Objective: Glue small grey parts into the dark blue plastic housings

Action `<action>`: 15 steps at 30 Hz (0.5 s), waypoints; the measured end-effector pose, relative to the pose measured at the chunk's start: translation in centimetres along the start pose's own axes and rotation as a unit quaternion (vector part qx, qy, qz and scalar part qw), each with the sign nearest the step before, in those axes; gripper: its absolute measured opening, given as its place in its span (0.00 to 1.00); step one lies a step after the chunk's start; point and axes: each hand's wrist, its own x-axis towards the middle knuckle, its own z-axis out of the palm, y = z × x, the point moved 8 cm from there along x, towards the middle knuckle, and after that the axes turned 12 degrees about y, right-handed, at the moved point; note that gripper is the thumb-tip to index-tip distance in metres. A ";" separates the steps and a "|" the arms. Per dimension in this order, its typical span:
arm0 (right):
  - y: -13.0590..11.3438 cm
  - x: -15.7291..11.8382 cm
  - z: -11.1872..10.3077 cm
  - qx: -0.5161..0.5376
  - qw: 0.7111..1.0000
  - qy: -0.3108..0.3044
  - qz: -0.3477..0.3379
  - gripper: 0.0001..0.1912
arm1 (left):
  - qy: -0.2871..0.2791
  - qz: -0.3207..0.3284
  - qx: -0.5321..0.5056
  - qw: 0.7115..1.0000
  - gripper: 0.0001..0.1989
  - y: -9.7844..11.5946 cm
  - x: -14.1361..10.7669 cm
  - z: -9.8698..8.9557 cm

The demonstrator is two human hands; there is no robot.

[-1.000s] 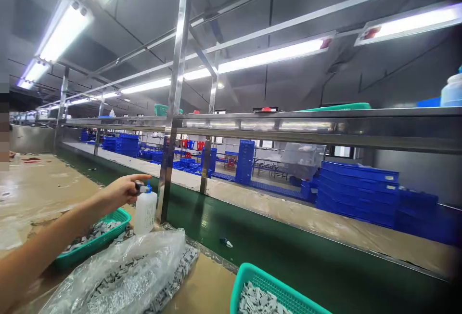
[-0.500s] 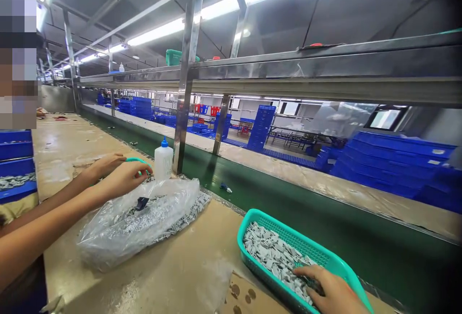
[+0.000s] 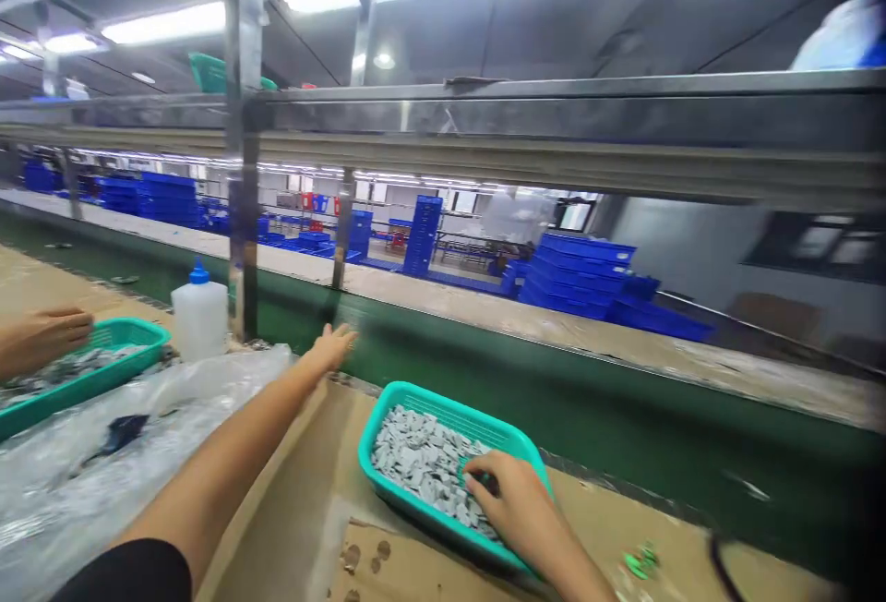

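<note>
My right hand (image 3: 516,496) is in a green plastic basket (image 3: 457,403) of small light-grey pieces (image 3: 422,459). Its thumb and forefinger curl together at the pieces; what lies between the fingertips is too small to make out. My left hand (image 3: 336,345) reaches out over the dark green belt (image 3: 429,343), fingers stretched and slightly apart, a little blurred. No object shows in it. Under my left forearm lies a clear plastic bag (image 3: 208,399) with a dark piece (image 3: 125,433) on it.
Another person's hand (image 3: 48,339) is over a second green basket (image 3: 138,357) at left. A white bottle with blue cap (image 3: 199,311) stands beside a metal post (image 3: 244,168). Brown cardboard (image 3: 408,574) and small green pieces (image 3: 642,560) lie on the bench.
The view has swung to the right. My left hand has moved from above the bag out over the belt. My right hand is still in the basket. The small item on the belt is hidden now.
</note>
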 end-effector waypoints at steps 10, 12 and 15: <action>2.0 -0.5 -1.1 0.236 0.962 0.059 0.125 0.12 | -0.046 -0.177 -0.158 0.970 0.15 0.2 -0.6 1.6; 1.3 -0.8 -1.8 0.264 0.954 0.073 0.124 0.13 | -0.048 -0.188 -0.245 0.950 0.17 2.9 -3.1 0.9; -1.2 -1.8 -2.6 0.292 0.947 0.068 0.116 0.15 | -0.073 -0.182 -0.361 0.912 0.21 7.4 -8.5 -0.6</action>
